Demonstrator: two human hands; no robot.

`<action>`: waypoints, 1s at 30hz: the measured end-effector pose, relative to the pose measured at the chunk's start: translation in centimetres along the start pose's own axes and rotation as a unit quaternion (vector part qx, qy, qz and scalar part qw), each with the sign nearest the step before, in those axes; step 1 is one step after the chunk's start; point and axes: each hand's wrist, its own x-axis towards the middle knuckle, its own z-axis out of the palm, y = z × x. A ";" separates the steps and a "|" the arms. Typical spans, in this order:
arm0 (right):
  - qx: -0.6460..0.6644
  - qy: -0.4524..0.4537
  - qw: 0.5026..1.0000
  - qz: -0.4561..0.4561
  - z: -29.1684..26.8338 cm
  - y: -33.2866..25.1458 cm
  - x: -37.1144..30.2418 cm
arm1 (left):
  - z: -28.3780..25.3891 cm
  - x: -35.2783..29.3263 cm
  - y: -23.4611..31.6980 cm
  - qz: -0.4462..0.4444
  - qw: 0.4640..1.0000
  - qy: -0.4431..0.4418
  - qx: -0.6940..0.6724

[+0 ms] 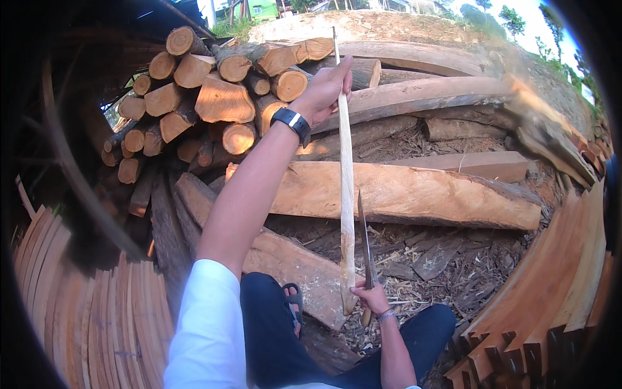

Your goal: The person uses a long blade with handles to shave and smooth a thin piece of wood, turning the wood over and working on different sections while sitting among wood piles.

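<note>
Right of the stacked logs (225, 100), the left hand (324, 94) is closed around the upper part of a pale stick (346, 194). At or near its lower end, the right hand (372, 299) grips a long knife (368, 256), blade upward just beside the wood; a loose hold could let the edge slip into fingers. No container is visible.

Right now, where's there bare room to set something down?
The largest open patch is the long plank's face, right of the machete. A smaller one: the lower plank, between the sandal and pale stick. Crowded: the log pile, left boards, right boards, and chip-littered ground.
</note>
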 end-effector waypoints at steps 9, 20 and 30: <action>-0.022 -0.126 0.991 0.024 -0.9 -4.8 -4.6 | 6.8 3.5 0.3 -0.002 0.986 0.109 -0.124; 0.025 0.048 0.998 -0.020 -3.0 -7.3 -6.0 | 12.9 -8.2 -12.5 -0.214 0.942 -0.113 -0.234; 0.046 0.190 0.979 -0.052 -5.8 -14.8 -6.4 | 21.3 -13.3 -20.2 -0.186 0.910 -0.194 -0.316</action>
